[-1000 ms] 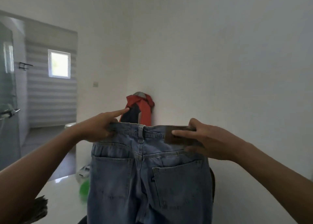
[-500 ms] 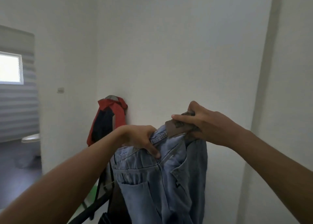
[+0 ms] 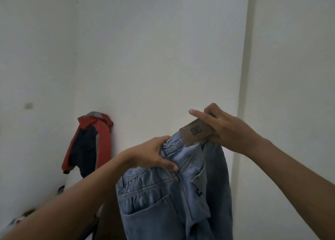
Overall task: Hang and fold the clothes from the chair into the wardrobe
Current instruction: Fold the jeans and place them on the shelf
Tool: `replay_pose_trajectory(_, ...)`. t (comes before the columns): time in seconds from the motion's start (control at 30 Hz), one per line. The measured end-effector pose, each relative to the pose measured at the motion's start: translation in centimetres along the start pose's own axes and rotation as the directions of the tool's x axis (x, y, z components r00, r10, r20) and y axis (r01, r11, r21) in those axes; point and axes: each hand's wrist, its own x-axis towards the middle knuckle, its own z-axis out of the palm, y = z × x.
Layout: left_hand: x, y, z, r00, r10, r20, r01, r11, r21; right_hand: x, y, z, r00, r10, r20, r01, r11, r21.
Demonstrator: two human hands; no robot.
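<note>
A pair of light blue jeans point(image 3: 163, 203) hangs in front of me, folded lengthwise with the back pockets outward. My right hand point(image 3: 223, 130) pinches the waistband at its brown leather patch point(image 3: 196, 133), the forefinger stretched out. My left hand point(image 3: 152, 154) grips the waistband lower and to the left, thumb over the seam. The legs drop out of the frame at the bottom. Neither chair seat nor wardrobe interior shows.
A red and navy jacket point(image 3: 88, 143) hangs at the wall corner on the left. A dark frame piece point(image 3: 90, 229) shows at the bottom behind the jeans. A white vertical panel edge point(image 3: 243, 76) runs down the right side. Small objects lie on the floor at lower left.
My view has swung right, away from the bathroom doorway. The jeans went from spread flat to folded in half as my left hand came across toward my right.
</note>
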Motion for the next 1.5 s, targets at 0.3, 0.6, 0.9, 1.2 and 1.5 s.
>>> replay_pose_trajectory(0.3,-3.0,-1.7,-0.7,0.825,0.441,-0.354,-0.444,0.893,0.077,4.0,-2.5,-0.6,0.988,0.146,-0.054,-0.148,0.988,-0.043)
replay_pose_trajectory(0.6,-5.5,-2.2,-5.4,0.893,0.447,-0.045,-0.447,0.894,0.007,8.5,-7.3,-1.6,0.965,0.188,-0.180,-0.195,0.981,-0.020)
replay_pose_trajectory(0.9,-7.1,-1.7,-9.0,0.922,0.384,0.055,-0.388,0.918,0.083,9.1,-9.0,-3.3,0.965,0.215,-0.151,-0.237,0.960,-0.149)
replay_pose_trajectory(1.2,-9.3,-0.8,-13.9,0.945,0.251,0.211,-0.308,0.901,0.307,6.6,-9.8,-2.7,0.981,0.165,0.098,-0.142,0.968,-0.207)
replay_pose_trajectory(1.5,-9.6,2.1,-16.1,0.926,0.350,0.142,-0.375,0.895,0.241,7.2,-11.0,0.2,0.901,0.422,-0.100,-0.312,0.791,0.526)
